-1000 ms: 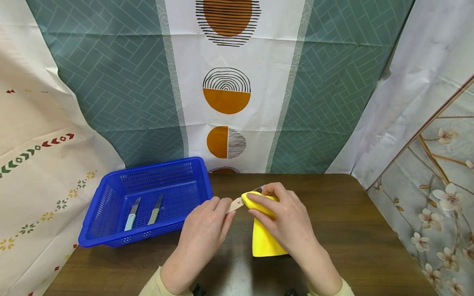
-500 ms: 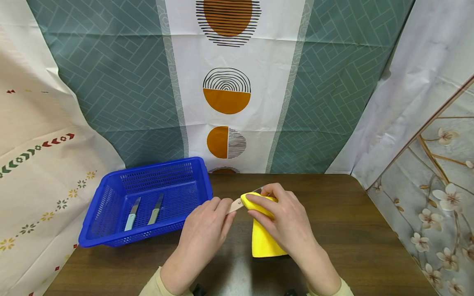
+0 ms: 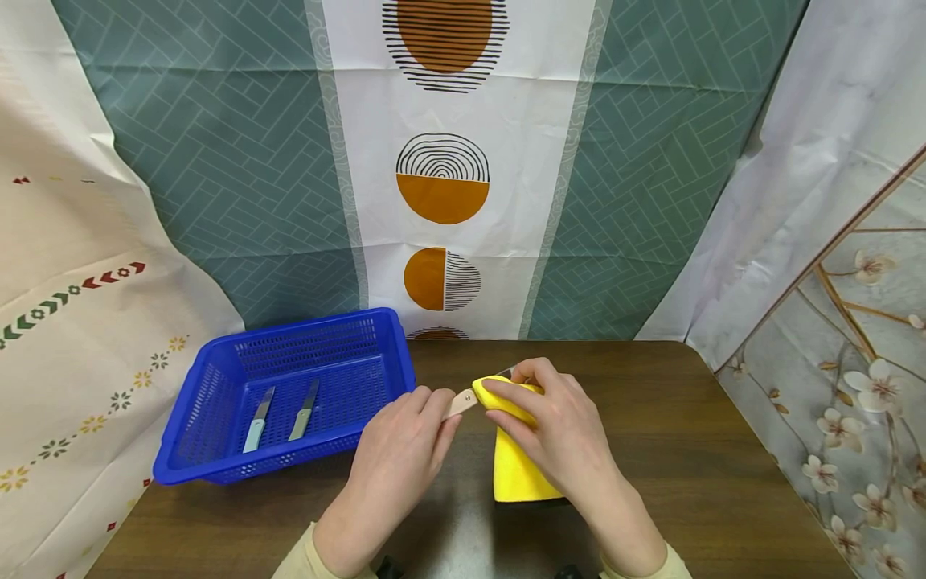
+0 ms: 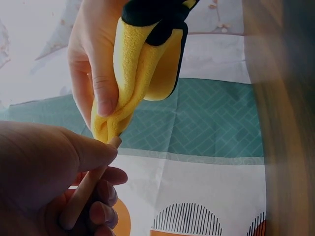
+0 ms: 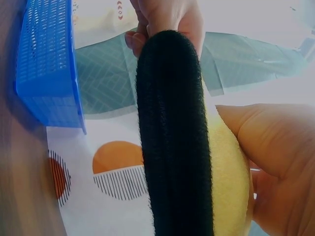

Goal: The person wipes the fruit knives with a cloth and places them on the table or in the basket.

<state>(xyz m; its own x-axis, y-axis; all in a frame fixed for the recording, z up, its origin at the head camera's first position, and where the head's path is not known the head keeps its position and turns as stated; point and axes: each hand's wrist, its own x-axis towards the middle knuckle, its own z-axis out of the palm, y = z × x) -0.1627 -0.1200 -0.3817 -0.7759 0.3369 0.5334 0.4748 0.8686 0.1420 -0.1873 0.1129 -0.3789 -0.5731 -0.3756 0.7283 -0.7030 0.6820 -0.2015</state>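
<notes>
My left hand [image 3: 403, 434] grips the pale beige handle of a knife [image 3: 460, 402], which points up to the right. Folded round its blade is a yellow cloth [image 3: 522, 470], pinched by my right hand [image 3: 560, 426]. A short bit of the blade shows beyond the cloth; the rest is hidden. In the left wrist view, the cloth [image 4: 129, 69] has a black edge and sits right at the end of the handle [image 4: 83, 196]. Black cloth fills the middle of the right wrist view, with my right thumb [image 5: 266, 132] against its yellow side.
On the left of the dark wooden table [image 3: 687, 450] stands a blue plastic basket [image 3: 210, 470]. Inside lie a knife with a light blue handle [image 3: 254, 433] and a knife with a grey-green handle [image 3: 300, 422]. Patterned fabric [image 3: 268, 161] hangs behind and at both sides.
Both hands stay almost in place on the knife and the cloth. The cloth and right hand shift only very slightly; the basket and its knives stay put.
</notes>
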